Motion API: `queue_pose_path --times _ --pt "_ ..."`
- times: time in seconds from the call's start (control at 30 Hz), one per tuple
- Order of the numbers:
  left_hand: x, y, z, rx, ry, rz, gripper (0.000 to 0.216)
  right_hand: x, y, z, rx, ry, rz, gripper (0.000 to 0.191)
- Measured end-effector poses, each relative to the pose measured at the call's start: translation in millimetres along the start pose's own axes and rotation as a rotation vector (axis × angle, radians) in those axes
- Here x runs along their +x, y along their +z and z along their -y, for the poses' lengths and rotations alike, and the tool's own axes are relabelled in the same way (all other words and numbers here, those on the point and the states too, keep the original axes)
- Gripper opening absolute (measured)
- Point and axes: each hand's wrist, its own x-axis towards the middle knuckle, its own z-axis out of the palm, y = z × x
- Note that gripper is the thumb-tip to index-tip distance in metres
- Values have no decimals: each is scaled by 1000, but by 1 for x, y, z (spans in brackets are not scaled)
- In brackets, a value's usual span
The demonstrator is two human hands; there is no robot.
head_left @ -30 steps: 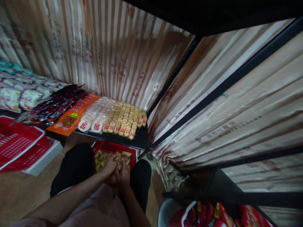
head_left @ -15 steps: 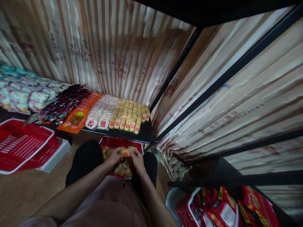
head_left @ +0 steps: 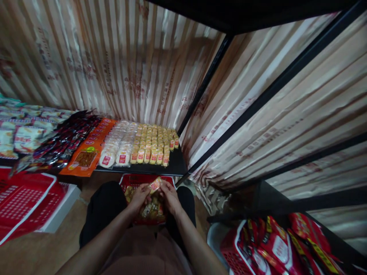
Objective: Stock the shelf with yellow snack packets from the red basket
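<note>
My left hand (head_left: 139, 196) and my right hand (head_left: 169, 195) meet above a red basket (head_left: 134, 178) that sits between my knees. Both hands pinch a small yellow snack packet with a red label (head_left: 155, 185), lifted a little above the basket. The basket holds several similar yellow packets (head_left: 151, 210). Just beyond it, a low black shelf (head_left: 174, 167) carries neat rows of the same yellow packets (head_left: 153, 143) and round white packets (head_left: 116, 147).
An orange package (head_left: 87, 152), dark wrappers (head_left: 61, 139) and pale bags (head_left: 21, 133) lie further left on the shelf. A second red basket (head_left: 20, 198) is on the floor at left. Red snack bags (head_left: 275, 248) fill a basket at bottom right. Striped curtains back the black shelf frames.
My hands came up out of the basket holding one yellow packet between them. The view shifted slightly, bringing the red bags at bottom right further into sight.
</note>
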Motion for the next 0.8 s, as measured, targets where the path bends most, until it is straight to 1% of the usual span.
queue_pose_path --times 0.1,0.27,0.37,0.47,0.53,0.6,0.67,0.73,0.8 --pt "1 3 0 -76 -1 12 24 -2 3 3 19 -25 30 45" --pt "10 13 6 -156 -33 15 19 -4 9 7 -23 -104 51 34" --pt "15 21 6 -135 -7 42 22 0 7 7 2 -128 17 33" --pt "19 31 0 -61 19 72 24 7 -1 8 29 -162 -21 33" --pt "20 39 -5 32 37 46 25 13 -9 9 37 -187 -38 34" --pt "20 46 -11 179 124 -31 29 21 -17 11 29 -214 -48 35" --pt "19 53 -17 341 305 -113 35 29 -25 15 10 -252 -62 36" --pt "17 61 -22 464 498 -106 37 37 -32 20 -19 -294 -78 37" --pt "16 70 -27 527 602 -36 34 45 -39 25 -53 -338 -93 36"
